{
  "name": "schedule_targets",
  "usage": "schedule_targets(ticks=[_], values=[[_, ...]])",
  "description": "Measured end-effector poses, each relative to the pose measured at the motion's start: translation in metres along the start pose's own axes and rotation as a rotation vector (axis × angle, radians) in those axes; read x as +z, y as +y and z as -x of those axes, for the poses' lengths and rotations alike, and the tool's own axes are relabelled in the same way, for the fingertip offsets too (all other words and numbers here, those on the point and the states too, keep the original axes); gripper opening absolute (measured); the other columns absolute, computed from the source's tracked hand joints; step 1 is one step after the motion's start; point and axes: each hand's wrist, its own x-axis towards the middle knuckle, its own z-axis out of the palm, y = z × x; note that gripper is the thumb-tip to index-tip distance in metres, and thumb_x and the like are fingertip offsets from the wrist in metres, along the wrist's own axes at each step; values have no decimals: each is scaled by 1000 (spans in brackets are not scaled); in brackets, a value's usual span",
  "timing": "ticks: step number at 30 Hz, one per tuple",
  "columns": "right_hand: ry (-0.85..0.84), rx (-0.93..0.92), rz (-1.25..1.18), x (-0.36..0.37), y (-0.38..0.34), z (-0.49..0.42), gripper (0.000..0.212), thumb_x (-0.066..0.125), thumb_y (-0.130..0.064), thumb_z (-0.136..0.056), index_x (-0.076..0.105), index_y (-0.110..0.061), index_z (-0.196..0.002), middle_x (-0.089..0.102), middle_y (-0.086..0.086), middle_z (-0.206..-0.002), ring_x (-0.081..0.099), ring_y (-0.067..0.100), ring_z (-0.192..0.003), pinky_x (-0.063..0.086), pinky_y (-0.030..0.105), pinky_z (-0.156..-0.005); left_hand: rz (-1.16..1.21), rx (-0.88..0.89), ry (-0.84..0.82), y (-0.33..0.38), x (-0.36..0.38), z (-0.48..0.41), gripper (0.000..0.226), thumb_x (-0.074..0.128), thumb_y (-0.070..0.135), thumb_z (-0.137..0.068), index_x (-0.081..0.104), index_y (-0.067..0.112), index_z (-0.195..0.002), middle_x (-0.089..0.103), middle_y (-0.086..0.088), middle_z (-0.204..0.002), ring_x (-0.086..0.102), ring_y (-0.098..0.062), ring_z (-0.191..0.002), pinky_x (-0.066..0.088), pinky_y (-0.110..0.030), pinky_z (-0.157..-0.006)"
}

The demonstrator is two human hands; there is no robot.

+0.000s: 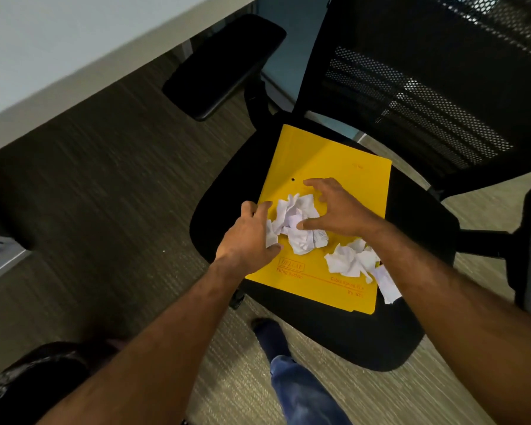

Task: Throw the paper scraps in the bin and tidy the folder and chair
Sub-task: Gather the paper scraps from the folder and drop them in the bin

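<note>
Bin (28,381): dark, lower left on the floor.
Left hand (249,237): fingers curled round scraps (295,222).
Right hand (337,210): fingers spread, cupping the same pile.
Folder (328,167): yellow, flat on chair (380,342) seat, more scraps beside the right wrist.

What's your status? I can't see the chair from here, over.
Left hand pinching scraps; right hand open, fingers spread over them. Paper scraps bunched on yellow folder, on chair seat. Second clump under right forearm.
</note>
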Motion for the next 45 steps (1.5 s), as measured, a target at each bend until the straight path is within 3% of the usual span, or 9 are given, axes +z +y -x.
schedule_targets(ticks=[4, 8, 13, 16, 24, 35, 39, 43, 45], values=[[-59, 26, 71, 9, -4, -6, 93, 84, -43, -69, 36, -22, -145, 36, 7, -139, 44, 25, -126, 44, 39, -99, -75, 40, -3, 8, -2, -13, 80, 72, 41, -80, 27, 22, -144, 32, -9, -135, 62, -34, -101, 51, -42, -77], [-7, -4, 42, 15, -13, -14, 65, 80, -30, -77, 50, -20, -133, 43, 9, -129, 54, 26, -113, 48, 38, -93, -53, 27, -22, 11, -4, -23, 59, 69, 37, -85, 42, 19, -134, 38, -9, -129, 62, -32, -95, 51, -42, -76], [29, -65, 21, 14, -21, -16, 37, 79, -18, -77, 57, -10, -107, 62, 13, -107, 53, 22, -88, 44, 36, -70, 37, 50, -19, 8, -6, -26, 39, 62, 28, -89, 56, 13, -125, 45, -9, -121, 61, -29, -89, 49, -38, -74], [64, -80, 19, 12, -24, -12, 35, 79, -16, -77, 57, -11, -103, 66, 15, -96, 56, 31, -82, 45, 43, -66, 82, 53, 26, 8, -8, -28, 31, 60, 24, -91, 61, 10, -119, 52, -10, -114, 59, -29, -90, 51, -42, -78], [217, -166, 123, 1, -39, -5, 24, 69, -20, -86, 64, -17, -109, 71, 8, -103, 64, 28, -94, 54, 42, -74, 129, 62, 148, 13, -21, -30, 20, 55, 28, -94, 64, 12, -103, 65, -6, -99, 62, -24, -86, 54, -44, -73], [318, -209, 68, 10, -62, 3, 17, 70, -25, -85, 68, -21, -102, 73, 3, -93, 66, 19, -82, 53, 36, -67, 258, -25, 300, -19, -38, 5, 15, 58, 29, -93, 64, 18, -100, 56, 15, -81, 54, -4, -74, 35, -13, -57], [264, -248, 53, 37, -85, 7, 17, 70, -23, -85, 66, -19, -101, 71, 1, -92, 63, 16, -82, 46, 26, -65, 293, -126, 289, -47, -44, 35, 18, 57, 31, -93, 63, 18, -104, 64, 6, -84, 64, -9, -75, 47, -22, -58], [181, -268, 78, 73, -116, 10, 20, 71, -19, -83, 66, -17, -102, 70, 4, -95, 63, 21, -86, 52, 37, -73, 293, -216, 282, -76, -47, 71, 17, 57, 31, -92, 65, 20, -101, 65, 10, -81, 59, 2, -69, 36, -8, -53], [134, -285, 81, 95, -135, 12, 21, 70, -18, -82, 65, -18, -103, 70, 3, -98, 64, 21, -90, 53, 39, -76, 310, -277, 289, -94, -49, 94, 14, 57, 32, -91, 65, 22, -97, 67, 10, -78, 62, 0, -70, 39, -12, -54]])
